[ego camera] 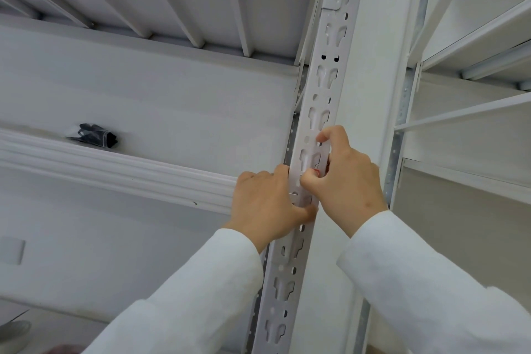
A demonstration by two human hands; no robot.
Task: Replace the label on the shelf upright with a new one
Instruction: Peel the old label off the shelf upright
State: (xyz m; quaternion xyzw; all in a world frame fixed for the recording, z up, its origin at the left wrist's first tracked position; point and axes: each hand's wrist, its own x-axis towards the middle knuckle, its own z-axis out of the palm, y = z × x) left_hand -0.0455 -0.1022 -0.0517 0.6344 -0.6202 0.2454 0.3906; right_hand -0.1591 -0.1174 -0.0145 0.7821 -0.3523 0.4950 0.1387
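On the white shelf upright [313, 123], left hand [265, 204] gripping its edge, right hand [344, 178] pinching a pale label [309, 165]

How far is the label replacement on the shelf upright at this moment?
Nothing looks finished yet. In hand: both hands work on the perforated shelf upright. The left hand braces it, and the right hand pinches something small with a red spot against it. Whether this is the old or new label cannot be told, so the remaining steps are unclear.

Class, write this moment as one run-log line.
left hand: braces shelf upright | right hand: pinching something small on upright face | label: not clearly visible | black bag: on shelf
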